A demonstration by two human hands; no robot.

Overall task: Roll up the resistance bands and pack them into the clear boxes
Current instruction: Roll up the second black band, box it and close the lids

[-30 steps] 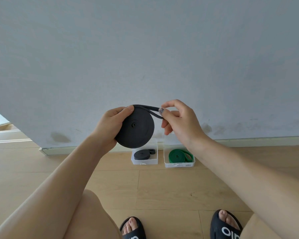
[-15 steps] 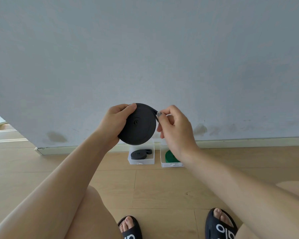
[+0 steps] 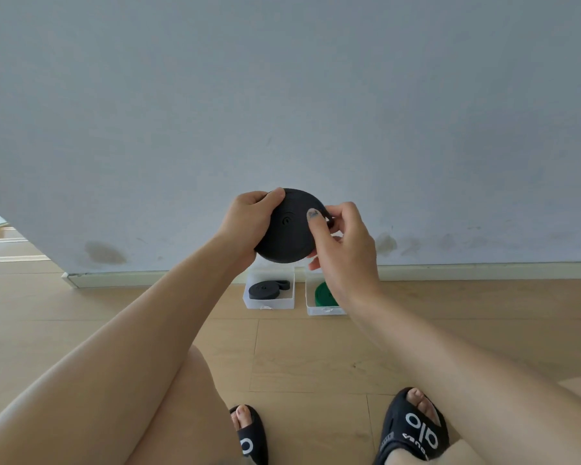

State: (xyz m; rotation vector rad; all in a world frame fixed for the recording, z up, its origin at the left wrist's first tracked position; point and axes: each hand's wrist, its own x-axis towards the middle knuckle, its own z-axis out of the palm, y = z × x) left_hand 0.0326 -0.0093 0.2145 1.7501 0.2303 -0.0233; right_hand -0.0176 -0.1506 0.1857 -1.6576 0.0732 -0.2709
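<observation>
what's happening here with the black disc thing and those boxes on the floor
A person is rolling a black resistance band into a tight coil, held up in front of the wall. The left hand grips the coil's left edge, and the right hand presses its thumb on the face with fingers curled round the right edge. On the floor below, one clear box holds a smaller black band, and a second clear box holds a green band.
</observation>
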